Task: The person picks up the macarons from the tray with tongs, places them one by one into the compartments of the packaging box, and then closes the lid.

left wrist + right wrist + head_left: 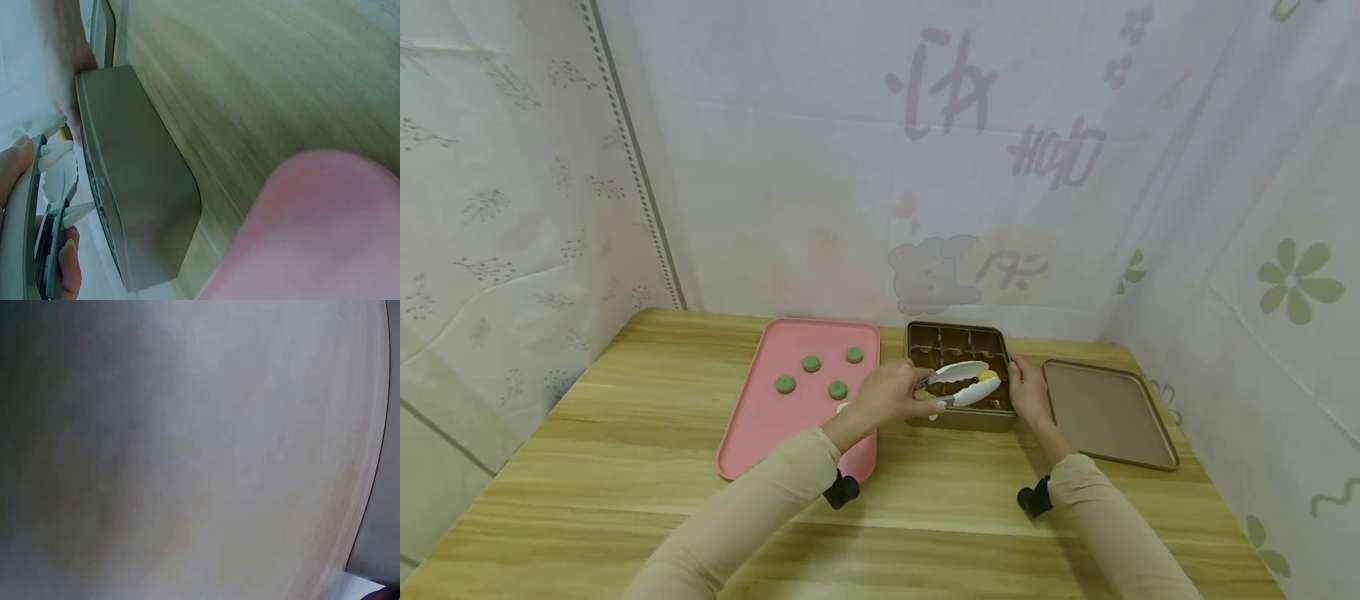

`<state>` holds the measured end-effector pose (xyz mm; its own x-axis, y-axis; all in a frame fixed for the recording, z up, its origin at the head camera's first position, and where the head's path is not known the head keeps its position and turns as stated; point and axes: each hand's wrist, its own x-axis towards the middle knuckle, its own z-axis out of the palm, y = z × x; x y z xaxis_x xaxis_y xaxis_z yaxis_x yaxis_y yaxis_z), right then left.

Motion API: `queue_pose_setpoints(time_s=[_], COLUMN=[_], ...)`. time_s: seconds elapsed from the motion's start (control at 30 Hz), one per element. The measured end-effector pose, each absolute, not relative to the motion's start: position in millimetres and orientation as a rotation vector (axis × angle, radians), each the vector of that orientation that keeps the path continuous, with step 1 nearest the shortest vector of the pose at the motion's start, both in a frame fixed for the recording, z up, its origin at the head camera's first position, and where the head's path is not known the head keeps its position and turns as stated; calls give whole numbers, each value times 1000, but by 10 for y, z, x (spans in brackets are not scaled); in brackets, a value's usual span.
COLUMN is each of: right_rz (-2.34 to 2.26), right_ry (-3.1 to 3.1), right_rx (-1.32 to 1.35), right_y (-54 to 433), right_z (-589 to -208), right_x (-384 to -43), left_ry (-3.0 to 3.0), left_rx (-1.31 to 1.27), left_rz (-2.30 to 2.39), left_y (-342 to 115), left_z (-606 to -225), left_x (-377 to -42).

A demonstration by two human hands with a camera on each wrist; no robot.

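My left hand (887,393) holds a pair of tongs (977,389) with white scalloped tips above a bronze-coloured tin (962,419) divided into square compartments. A small yellow piece (988,377) shows at the tongs' far tips; its kind is unclear. The left wrist view shows the tongs (60,178) beside the tin's rim, thumb on one arm and fingers on the other. At the tin's right wall, my right hand (1030,390) grips the side near the rim. Another yellow bit (928,395) appears behind the tongs, partly hidden. Most compartments' contents are hard to make out.
Left of the tin lies a pink tray (760,433) bearing several round green pieces (811,363). A flat bronze-coloured tray or lid (1108,412) lies right of the tin. The wooden table (940,517) meets a printed curtain (790,208) behind.
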<state>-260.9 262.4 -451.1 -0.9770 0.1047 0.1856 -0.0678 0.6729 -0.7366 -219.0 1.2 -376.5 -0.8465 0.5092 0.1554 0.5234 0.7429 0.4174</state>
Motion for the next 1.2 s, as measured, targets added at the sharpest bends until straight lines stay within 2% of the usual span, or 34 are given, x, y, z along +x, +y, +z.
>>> queue_pose_setpoints(time_s=[0.37, 1.2], right_rz=[1213, 1186], right_ry=[-2681, -2662], right_rx=[-39, -24], right_y=[2622, 2618], right_z=[-4512, -4506], right_x=[-2605, -2605], left_ry=[-2905, -2960], left_rx=[-910, -869], left_rz=[-468, -487], left_y=[164, 238], left_z=[-3815, -3753], left_x=[-2176, -2147])
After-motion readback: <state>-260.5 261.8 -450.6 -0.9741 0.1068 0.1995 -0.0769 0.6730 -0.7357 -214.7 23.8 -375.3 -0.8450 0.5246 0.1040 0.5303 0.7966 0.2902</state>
